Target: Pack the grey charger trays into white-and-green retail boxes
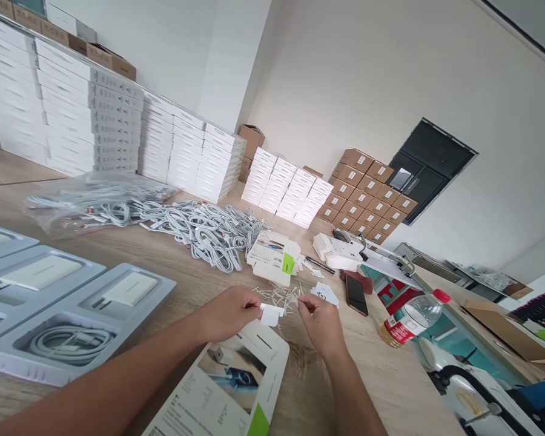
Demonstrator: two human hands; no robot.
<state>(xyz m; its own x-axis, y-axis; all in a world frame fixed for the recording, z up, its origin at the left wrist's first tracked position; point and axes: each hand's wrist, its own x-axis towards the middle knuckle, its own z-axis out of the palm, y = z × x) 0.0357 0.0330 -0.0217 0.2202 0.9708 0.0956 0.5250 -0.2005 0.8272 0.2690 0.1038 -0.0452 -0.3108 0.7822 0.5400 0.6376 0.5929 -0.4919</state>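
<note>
1. Fingers [253, 309] of the left hand [229, 313] grip a small white tag [271, 315] at the far end of the printed box [234, 387].
2. The right hand [322, 324], to the box's right, has thumb and fingertips drawn together; whether a string lies between them, I cannot tell.
3. Just beyond the box, thin strings [287, 296] lie heaped on the pale wood-grain table [393, 375].
4. Left of the box sit grey trays [31, 367] holding white chargers [131, 289] and coiled cables [72, 344]; right of it, a phone [356, 295] and a capped bottle [413, 318].
5. Farther beyond the box, loose cables [204, 233] spread before stacks of white boxes [113, 121].
6. Farthest off, brown cartons [367, 197] stand before a pale wall [336, 79] with a dark framed opening [440, 148].
</note>
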